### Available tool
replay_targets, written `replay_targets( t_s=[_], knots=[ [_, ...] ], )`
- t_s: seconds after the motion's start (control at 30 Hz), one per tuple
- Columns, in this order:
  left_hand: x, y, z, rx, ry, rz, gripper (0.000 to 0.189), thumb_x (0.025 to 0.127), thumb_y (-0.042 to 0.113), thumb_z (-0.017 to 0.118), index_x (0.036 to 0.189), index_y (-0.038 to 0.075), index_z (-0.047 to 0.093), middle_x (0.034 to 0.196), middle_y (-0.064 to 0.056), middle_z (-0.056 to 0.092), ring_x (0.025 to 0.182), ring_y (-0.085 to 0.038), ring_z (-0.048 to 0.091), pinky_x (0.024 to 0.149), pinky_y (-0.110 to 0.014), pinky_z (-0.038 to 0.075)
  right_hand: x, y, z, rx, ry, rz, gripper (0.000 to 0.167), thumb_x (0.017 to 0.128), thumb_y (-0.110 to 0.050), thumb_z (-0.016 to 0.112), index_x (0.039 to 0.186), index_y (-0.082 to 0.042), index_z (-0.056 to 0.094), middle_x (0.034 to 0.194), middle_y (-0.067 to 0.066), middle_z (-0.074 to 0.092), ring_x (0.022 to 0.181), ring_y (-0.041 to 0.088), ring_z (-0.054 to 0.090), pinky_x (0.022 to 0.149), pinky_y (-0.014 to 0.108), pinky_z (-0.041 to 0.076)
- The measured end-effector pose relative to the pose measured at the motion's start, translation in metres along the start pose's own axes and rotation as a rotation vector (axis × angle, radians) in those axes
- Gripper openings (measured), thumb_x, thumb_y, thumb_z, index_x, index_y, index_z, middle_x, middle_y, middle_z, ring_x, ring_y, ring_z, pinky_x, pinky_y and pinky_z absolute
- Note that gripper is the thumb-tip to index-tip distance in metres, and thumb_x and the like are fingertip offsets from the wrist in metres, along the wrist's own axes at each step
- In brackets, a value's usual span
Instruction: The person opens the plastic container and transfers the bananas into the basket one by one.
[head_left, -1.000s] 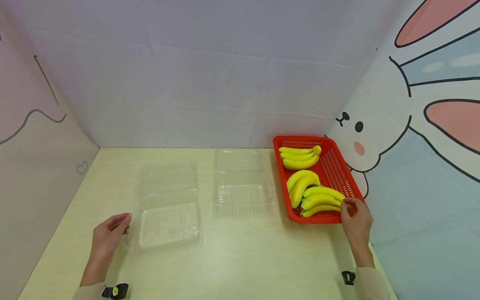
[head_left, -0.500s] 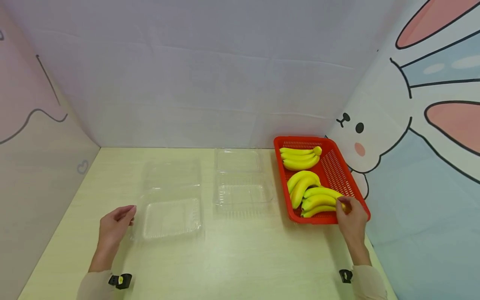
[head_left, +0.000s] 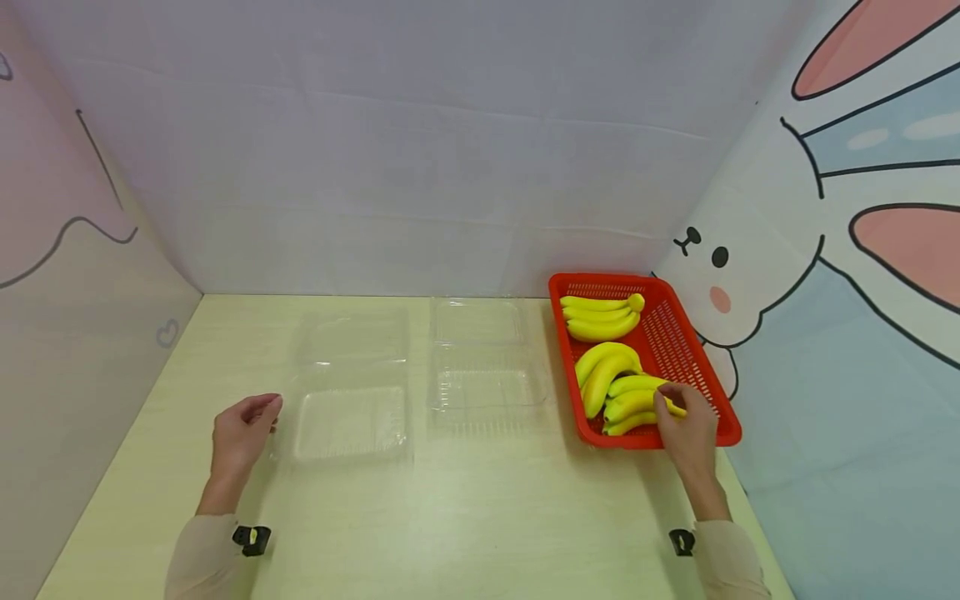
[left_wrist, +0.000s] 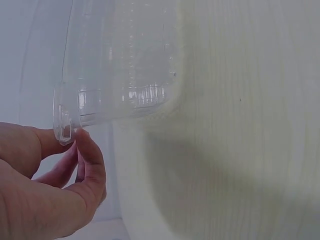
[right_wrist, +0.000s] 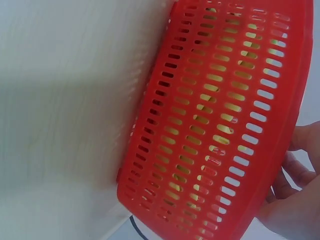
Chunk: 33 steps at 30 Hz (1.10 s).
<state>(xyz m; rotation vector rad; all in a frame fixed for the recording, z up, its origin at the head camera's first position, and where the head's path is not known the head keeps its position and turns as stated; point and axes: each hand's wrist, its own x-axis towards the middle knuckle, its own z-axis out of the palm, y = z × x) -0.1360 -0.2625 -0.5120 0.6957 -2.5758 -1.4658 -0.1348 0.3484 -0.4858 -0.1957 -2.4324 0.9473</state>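
A clear plastic clamshell container (head_left: pixel 352 421), its lid folded back, lies opened out at the left of the table. My left hand (head_left: pixel 243 433) pinches its left edge between thumb and fingers; the left wrist view shows the fingertips on the rim tab (left_wrist: pixel 65 122). My right hand (head_left: pixel 688 429) reaches over the near right corner of a red basket (head_left: pixel 720 392), fingers curled about the right end of a bunch of bananas (head_left: pixel 630 407). In the right wrist view the basket's slotted wall hides the fingertips, so I cannot tell whether they grip the bunch.
Two more banana bunches lie in the basket, one in the middle (head_left: pixel 600 379) and one at the far end (head_left: pixel 600 317). A smaller clear clamshell (head_left: pixel 483 387) lies opened out between the left container and the basket. Fabric walls (head_left: pixel 420 192) close the back and sides.
My left hand has moved away from me and to the right, sliding the container with it. My right hand has shifted left over the near bunch, while the bananas stay in place.
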Motion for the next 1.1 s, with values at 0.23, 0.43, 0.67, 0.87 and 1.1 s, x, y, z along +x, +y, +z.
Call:
replay_targets(
  t_s=[0.23, 0.43, 0.67, 0.87, 1.1],
  knots=[
    [0.006, 0.008, 0.006, 0.034, 0.027, 0.050, 0.033, 0.103, 0.021, 0.065, 0.120, -0.007, 0.068, 0.101, -0.026, 0.070, 0.064, -0.001, 0.058, 0.056, -0.014, 0.049, 0.006, -0.009, 0.008, -0.019, -0.051, -0.011, 0.016, 0.096, -0.002, 0.070, 0.109, 0.005, 0.067, 0.106, 0.021, 0.068, 0.101, 0.036, 0.064, 0.093, 0.021, 0.047],
    [0.011, 0.013, 0.009, 0.044, 0.033, 0.066, 0.032, 0.104, 0.021, 0.063, 0.119, -0.006, 0.068, 0.100, -0.023, 0.070, 0.064, -0.002, 0.058, 0.054, -0.015, 0.049, 0.010, -0.018, 0.015, 0.004, -0.084, -0.042, 0.016, 0.096, -0.002, 0.070, 0.109, 0.005, 0.067, 0.105, 0.021, 0.068, 0.101, 0.036, 0.064, 0.094, 0.037, 0.051],
    [0.018, 0.018, 0.013, 0.065, 0.053, 0.112, 0.029, 0.103, 0.019, 0.062, 0.119, -0.005, 0.068, 0.102, -0.023, 0.070, 0.070, -0.005, 0.059, 0.056, -0.015, 0.047, 0.016, -0.028, 0.023, 0.060, -0.117, -0.092, 0.013, 0.095, 0.001, 0.069, 0.107, 0.007, 0.066, 0.103, 0.023, 0.067, 0.100, 0.040, 0.063, 0.094, 0.055, 0.052],
    [0.016, 0.029, 0.016, 0.148, 0.090, 0.227, 0.027, 0.104, 0.014, 0.057, 0.117, -0.007, 0.068, 0.104, -0.026, 0.067, 0.091, -0.035, 0.064, 0.070, -0.033, 0.048, 0.024, -0.034, 0.031, 0.075, -0.127, -0.187, 0.010, 0.094, 0.003, 0.071, 0.103, 0.006, 0.067, 0.098, 0.021, 0.067, 0.095, 0.039, 0.064, 0.089, 0.052, 0.053],
    [0.018, 0.050, 0.023, 0.180, 0.095, 0.385, 0.023, 0.102, 0.010, 0.058, 0.107, -0.009, 0.069, 0.098, -0.025, 0.065, 0.089, -0.039, 0.062, 0.075, -0.044, 0.048, 0.030, -0.045, 0.041, 0.059, -0.166, -0.267, 0.011, 0.096, 0.000, 0.069, 0.106, 0.004, 0.068, 0.100, 0.019, 0.067, 0.094, 0.038, 0.063, 0.082, 0.047, 0.053]
  ],
)
